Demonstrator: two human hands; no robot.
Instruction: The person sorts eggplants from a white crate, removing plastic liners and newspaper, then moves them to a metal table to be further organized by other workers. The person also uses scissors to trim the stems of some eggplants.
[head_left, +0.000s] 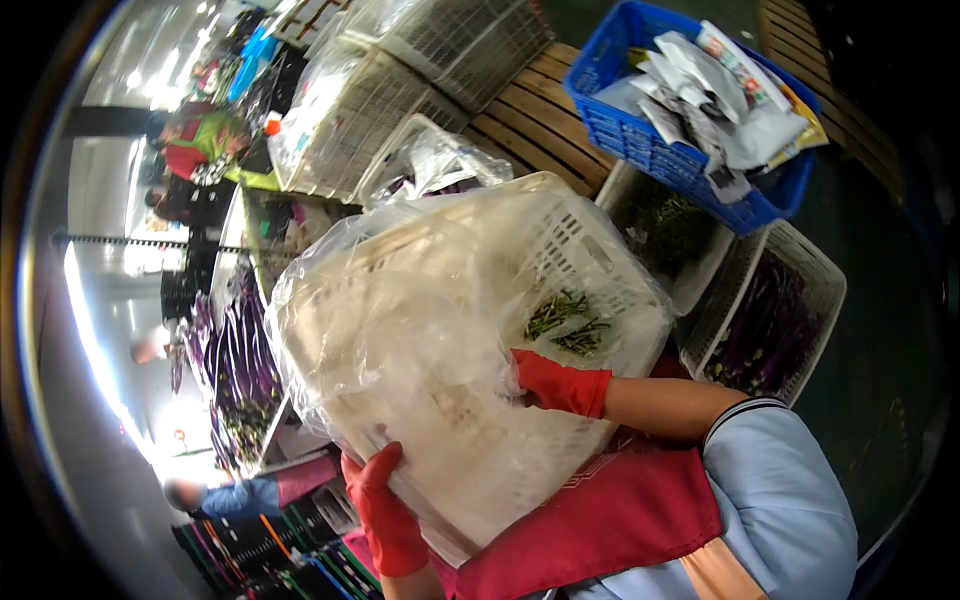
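Two red-gloved hands, both mine, work at a slotted white crate (pixel 625 285) lying directly before my red apron (pixel 620 510), with clear plastic film (pixel 400 330) spread across it. My left hand (pixel 385 515) has its fingers closed around the near left rim, thumb uppermost. My right hand (pixel 560 385) reaches over the near right side, its fingers bent shut on gathered film, their tips partly hidden. Cut green stems (pixel 568 320) lie at the crate's right end. Beyond, at right, stands a blue basket (pixel 620 120) of crumpled packaging (pixel 720 95).
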